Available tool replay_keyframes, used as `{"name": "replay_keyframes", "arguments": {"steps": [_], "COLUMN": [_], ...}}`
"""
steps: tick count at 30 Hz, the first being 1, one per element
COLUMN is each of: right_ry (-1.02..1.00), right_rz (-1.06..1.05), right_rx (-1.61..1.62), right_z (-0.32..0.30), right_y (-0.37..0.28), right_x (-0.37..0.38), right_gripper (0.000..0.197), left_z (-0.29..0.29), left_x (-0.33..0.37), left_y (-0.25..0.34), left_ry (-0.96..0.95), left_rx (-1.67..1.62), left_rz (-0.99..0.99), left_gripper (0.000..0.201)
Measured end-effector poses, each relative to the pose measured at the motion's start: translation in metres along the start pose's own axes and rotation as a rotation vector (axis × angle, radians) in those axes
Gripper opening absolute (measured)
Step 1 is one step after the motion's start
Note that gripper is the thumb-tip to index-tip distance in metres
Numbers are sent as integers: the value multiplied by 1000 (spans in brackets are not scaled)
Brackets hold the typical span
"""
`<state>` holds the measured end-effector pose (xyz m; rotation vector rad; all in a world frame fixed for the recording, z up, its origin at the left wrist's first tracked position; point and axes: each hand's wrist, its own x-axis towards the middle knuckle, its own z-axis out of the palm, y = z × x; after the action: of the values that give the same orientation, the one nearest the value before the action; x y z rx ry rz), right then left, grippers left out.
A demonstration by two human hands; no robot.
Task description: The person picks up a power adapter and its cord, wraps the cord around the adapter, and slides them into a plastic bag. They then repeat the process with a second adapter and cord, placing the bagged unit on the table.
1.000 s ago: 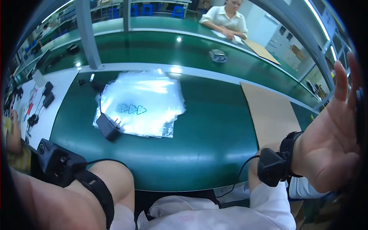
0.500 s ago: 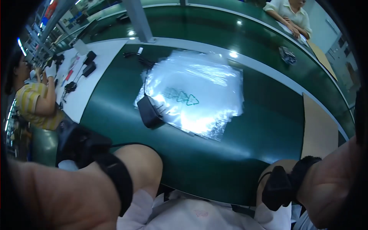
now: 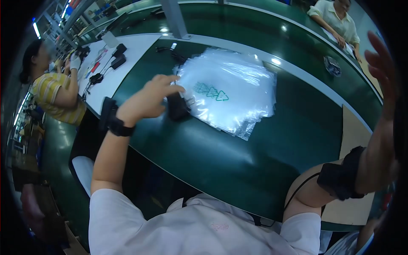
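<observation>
My left hand (image 3: 146, 98) is over the left side of the green table, its fingers stretched out and apart. Its fingertips are at a black power adapter (image 3: 177, 108), and whether they touch it I cannot tell. The adapter lies at the left edge of a stack of clear plastic bags (image 3: 229, 89) with green recycling marks. A dark cable end with a white tip (image 3: 173, 46) is at the stack's far left corner. My right hand (image 3: 384, 80) is raised at the right rim, fingers extended, partly in shadow, holding nothing that I can see. Both wrists wear black strapped devices.
To the left a person in a yellow striped top (image 3: 59, 91) works at a white-covered table (image 3: 102, 85) with more black adapters. Another person (image 3: 335, 21) sits beyond the far counter, where a bagged item (image 3: 332, 66) lies. Brown cardboard (image 3: 355, 131) is at the right, a metal post (image 3: 175, 21) behind.
My left hand has come from the lower left rim to the adapter. My right hand has swung up at the right. The view has shifted slightly.
</observation>
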<state>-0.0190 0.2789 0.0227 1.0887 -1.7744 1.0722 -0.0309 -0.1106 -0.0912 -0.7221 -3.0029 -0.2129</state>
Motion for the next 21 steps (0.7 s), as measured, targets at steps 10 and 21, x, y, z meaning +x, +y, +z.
{"name": "replay_keyframes", "arguments": {"steps": [10, 21], "right_ry": [-823, -909], "right_rz": [253, 380], "right_rx": [-19, -194], "right_z": [165, 193], "right_y": [82, 126], "right_x": [-35, -70], "right_gripper": [44, 41], "left_z": [11, -24], "left_x": [-11, 45], "left_y": [-10, -10], "left_ry": [63, 352], "left_rx": [-152, -181], "left_rz": [35, 106], "left_gripper": [47, 48]}}
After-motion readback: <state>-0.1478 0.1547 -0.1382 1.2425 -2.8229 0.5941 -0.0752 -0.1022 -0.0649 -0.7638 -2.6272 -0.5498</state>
